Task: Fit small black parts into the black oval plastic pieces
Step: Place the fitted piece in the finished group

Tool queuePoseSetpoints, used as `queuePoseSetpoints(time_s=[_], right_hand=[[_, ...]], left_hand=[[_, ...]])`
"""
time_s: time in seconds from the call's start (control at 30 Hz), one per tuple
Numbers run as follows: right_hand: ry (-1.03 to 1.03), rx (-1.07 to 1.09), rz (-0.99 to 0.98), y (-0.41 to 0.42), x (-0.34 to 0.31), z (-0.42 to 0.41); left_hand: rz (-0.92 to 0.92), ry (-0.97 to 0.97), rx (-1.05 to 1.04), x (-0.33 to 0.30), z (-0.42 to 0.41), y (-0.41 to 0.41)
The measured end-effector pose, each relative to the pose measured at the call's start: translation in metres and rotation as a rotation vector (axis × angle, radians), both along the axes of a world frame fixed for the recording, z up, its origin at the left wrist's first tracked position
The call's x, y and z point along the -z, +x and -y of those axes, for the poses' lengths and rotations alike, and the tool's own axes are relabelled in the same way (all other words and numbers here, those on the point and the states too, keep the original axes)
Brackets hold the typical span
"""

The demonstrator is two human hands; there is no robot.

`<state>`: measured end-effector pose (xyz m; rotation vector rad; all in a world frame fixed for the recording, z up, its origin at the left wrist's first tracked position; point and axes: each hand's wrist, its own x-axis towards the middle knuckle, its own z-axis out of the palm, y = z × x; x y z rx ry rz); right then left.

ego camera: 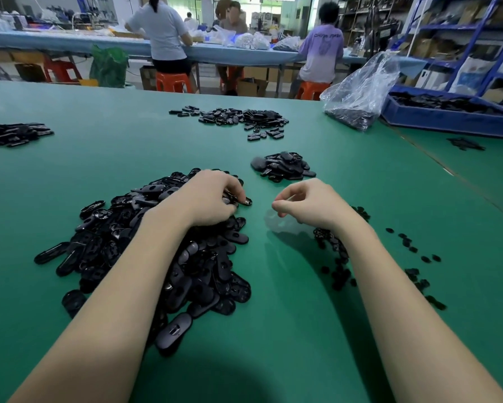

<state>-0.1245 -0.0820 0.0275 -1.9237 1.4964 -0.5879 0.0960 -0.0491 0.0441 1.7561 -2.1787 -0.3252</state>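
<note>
The left hand [212, 197] lies palm-down on the big heap of glossy black oval pieces [145, 251], its curled fingers pinching one oval piece [243, 201] at the heap's far edge. The right hand [308, 203] hovers above the green mat [273, 286], fingers curled together, holding nothing visible; small round black parts [337, 266] lie scattered beneath its forearm.
</note>
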Motion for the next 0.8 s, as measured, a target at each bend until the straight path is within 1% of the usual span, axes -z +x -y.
queuePoseSetpoints(time_s=[0.1, 0.3, 0.57, 0.7, 0.8], right_hand=[[0.023, -0.036, 0.004, 0.002, 0.0, -0.001], [0.045, -0.075, -0.048, 0.0, 0.002, -0.002], [0.054, -0.075, -0.047, 0.002, 0.004, -0.001], [0.053, -0.082, -0.049, 0.004, 0.005, -0.001], [0.048, -0.083, -0.05, 0.004, 0.005, -0.002]], left_hand=[[0.052, 0.053, 0.03, 0.002, 0.001, 0.001], [0.051, 0.1, 0.008, 0.01, 0.002, -0.002], [0.104, 0.064, -0.031, 0.021, 0.003, -0.01], [0.094, 0.0, -0.095, 0.027, 0.004, -0.017], [0.067, -0.02, -0.09, 0.028, 0.005, -0.02]])
